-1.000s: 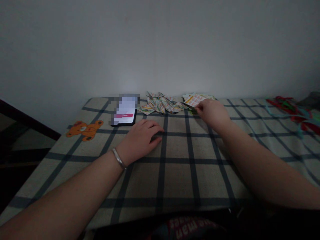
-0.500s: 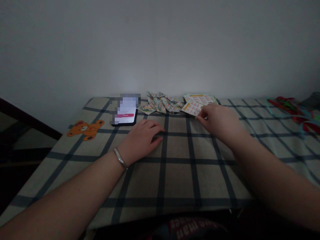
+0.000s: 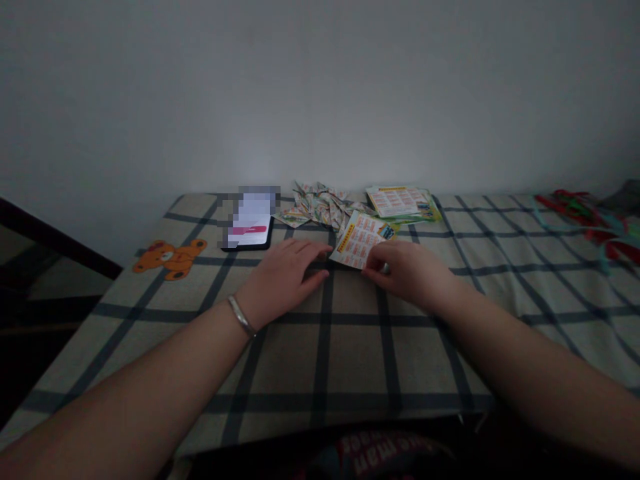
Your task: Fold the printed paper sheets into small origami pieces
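Between my hands is a printed paper sheet (image 3: 356, 240) with rows of small orange-red boxes and a yellow strip. My right hand (image 3: 407, 270) pinches its lower right edge between thumb and fingers. My left hand (image 3: 285, 273), with a silver bangle at the wrist, rests on the cloth, thumb and fingers apart; its fingertips are close to the sheet's left corner and hold nothing. Behind the sheet lies a heap of folded paper pieces (image 3: 320, 205) in the same print. To the right of the heap sits a stack of similar flat sheets (image 3: 403, 203).
A phone (image 3: 250, 223) with a lit screen lies left of the heap. The checked tablecloth (image 3: 280, 373) bears an orange bear figure (image 3: 170, 259) at the left. Red and green ribbon-like items (image 3: 575, 213) lie far right. A wall (image 3: 320, 93) stands behind the table.
My right hand has drawn the sheet left and toward me, away from the stack, to beside my left hand. My left hand has barely moved.
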Tool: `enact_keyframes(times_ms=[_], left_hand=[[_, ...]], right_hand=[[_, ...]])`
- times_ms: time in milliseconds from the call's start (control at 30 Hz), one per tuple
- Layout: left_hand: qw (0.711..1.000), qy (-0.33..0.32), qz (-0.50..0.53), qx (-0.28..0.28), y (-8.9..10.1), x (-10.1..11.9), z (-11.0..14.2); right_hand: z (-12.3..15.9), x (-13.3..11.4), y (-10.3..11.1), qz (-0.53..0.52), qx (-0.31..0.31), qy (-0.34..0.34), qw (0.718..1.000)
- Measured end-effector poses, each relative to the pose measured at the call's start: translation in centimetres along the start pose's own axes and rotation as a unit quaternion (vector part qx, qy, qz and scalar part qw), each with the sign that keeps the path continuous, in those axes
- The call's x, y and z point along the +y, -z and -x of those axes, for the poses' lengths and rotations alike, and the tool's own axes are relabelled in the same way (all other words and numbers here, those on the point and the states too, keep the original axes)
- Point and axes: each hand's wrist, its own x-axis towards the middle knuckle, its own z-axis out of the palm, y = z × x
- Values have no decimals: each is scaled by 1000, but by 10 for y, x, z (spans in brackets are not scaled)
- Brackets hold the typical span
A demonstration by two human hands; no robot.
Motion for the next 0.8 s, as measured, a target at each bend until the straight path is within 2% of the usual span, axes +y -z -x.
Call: enact_keyframes(times_ms=[267,467,800], left_hand=[[998,-53,24,-20,1,-1,-3],[998,-49,21,-28,2,0,-3],[997,-62,37,-17,1,-2,-4]], right_hand=[[-1,-3,-8,-75,-25,49,996],[-1,0,-9,-98,-25,92,991],[-2,5,-12,-114,-28,110,987]])
